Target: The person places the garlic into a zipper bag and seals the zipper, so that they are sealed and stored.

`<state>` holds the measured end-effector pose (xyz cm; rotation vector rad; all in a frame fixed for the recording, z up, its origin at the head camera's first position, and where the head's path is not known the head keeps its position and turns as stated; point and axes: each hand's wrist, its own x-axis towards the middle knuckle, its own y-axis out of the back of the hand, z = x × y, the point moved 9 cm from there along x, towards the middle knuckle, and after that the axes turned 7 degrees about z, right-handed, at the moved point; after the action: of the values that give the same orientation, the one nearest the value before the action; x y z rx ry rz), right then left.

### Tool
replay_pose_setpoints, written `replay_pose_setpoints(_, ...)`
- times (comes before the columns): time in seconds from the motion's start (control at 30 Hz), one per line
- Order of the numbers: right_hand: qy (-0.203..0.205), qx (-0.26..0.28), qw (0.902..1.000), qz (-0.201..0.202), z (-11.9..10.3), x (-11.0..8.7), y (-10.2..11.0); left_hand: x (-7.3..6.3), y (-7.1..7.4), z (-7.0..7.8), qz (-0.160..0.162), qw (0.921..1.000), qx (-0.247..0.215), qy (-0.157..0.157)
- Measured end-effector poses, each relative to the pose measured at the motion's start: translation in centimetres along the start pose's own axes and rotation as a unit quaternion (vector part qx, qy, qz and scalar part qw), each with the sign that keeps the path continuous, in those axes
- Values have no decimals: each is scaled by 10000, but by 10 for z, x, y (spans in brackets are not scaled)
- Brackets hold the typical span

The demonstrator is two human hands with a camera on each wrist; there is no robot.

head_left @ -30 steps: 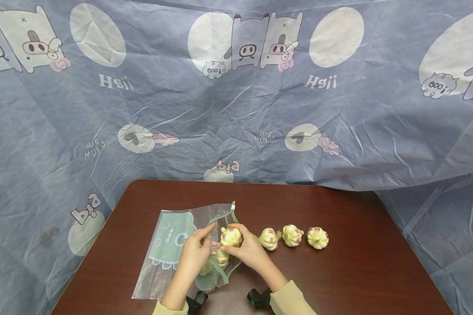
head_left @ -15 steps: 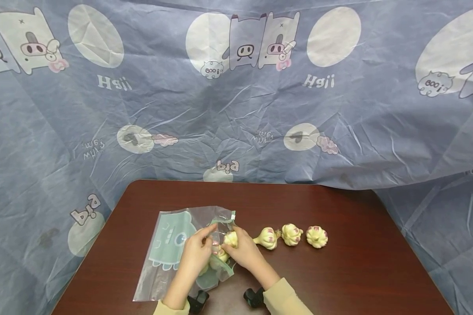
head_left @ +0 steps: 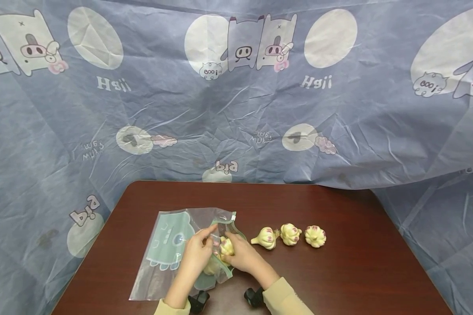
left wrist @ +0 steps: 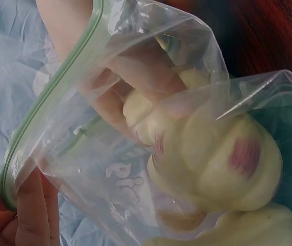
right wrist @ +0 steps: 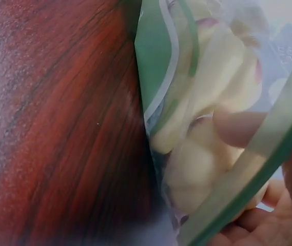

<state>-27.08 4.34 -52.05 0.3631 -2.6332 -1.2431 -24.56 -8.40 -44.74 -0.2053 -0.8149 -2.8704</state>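
Note:
A clear zip bag (head_left: 173,238) with a green-edged mouth and a teal cartoon print lies on the table. My left hand (head_left: 199,251) pinches the zip edge (left wrist: 53,92) of its mouth. Reaching in through the mouth, my right hand (head_left: 244,253) holds a garlic bulb (head_left: 226,246) between thumb and fingers. That same bulb (right wrist: 202,169) shows through the plastic in the right wrist view. Deeper in the bag, a larger-looking garlic bulb (left wrist: 217,159) with a purple patch fills the left wrist view, with another bulb (left wrist: 253,228) below it.
To the right of the bag, three garlic bulbs lie in a row: one with a long stem (head_left: 266,238), a middle one (head_left: 289,234) and an end one (head_left: 315,236). The dark red-brown table (head_left: 339,271) backs onto a blue patterned cloth (head_left: 236,109).
My right hand has carried the garlic bulb from the bag's mouth down into the bag. My left hand stays at the zip edge. The bulbs on the table have not moved.

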Motion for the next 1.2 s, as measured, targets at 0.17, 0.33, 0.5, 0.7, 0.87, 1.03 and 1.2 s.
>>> replay_pose_setpoints(0.17, 128, 165, 9994, 263, -7, -2, 13, 2, 0, -1, 30, 10000, 36, -84)
replay_pose_setpoints(0.33, 240, 388, 9981, 415, -16, -6, 34, 3, 1, -1, 48, 9999, 39, -90)
replay_pose_setpoints(0.5, 250, 1147, 9924, 377, -20, -15, 56, 2, 1, 1, 56, 9999, 40, -94)
replay_pose_setpoints(0.7, -58, 2148, 9749, 591, -12, -28, 82, 3, 2, 0, 129, 9998, 84, -100)
replay_pose_setpoints(0.87, -304, 2797, 9562, 811, 8, -43, 102, 2, 2, -1, 67, 10000, 21, -67)
replay_pose_setpoints(1.03, -449, 2910, 9478, 1223, 34, -60, 125, 2, 1, -2, 17, 10000, 16, 17)
replay_pose_setpoints(1.2, -711, 2851, 9380, 1842, 65, -78, 151, 3, 2, -1, 86, 9999, 47, -72)
